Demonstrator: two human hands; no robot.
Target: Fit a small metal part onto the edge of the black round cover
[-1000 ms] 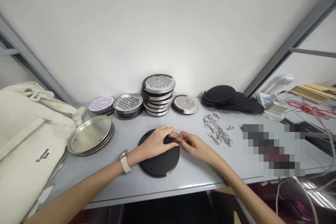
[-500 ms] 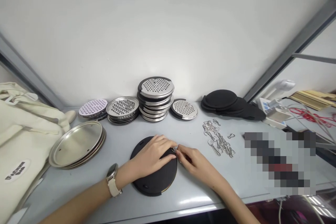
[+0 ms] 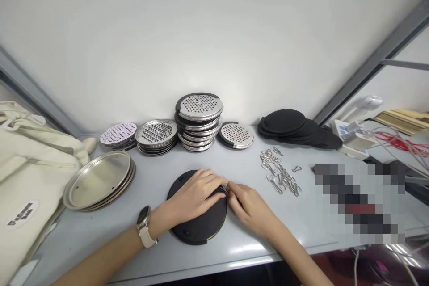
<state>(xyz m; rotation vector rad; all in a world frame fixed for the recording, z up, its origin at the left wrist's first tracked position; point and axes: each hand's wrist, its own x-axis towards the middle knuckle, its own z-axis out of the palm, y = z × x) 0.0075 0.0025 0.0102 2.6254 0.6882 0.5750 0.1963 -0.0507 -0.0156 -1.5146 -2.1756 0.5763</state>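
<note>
A round black cover (image 3: 203, 228) lies flat on the table. My left hand (image 3: 197, 194) rests across its top, the thumb and forefinger closing around a small metal snap clip (image 3: 225, 190) at the right rim. From the right, my right hand (image 3: 248, 208) pinches the outer end of the same clip between thumb and fingertips. Fingers hide most of the clip, and I cannot tell whether it passes through the cover. A loose pile of silver snap clips (image 3: 280, 178) lies to the right of my right hand.
Along the wall stand a stack of round graters (image 3: 200, 106), a coarse grater (image 3: 157, 132), a white perforated disc (image 3: 118, 134) and a single grater (image 3: 237, 135). Black covers (image 3: 284, 121) lie right. Metal plates (image 3: 100, 181) and a cream bag (image 3: 36, 178) are left.
Both hands stay at the rim of the cover, with the fingertips shifting slightly around the clip. The whole view has tilted a little.
</note>
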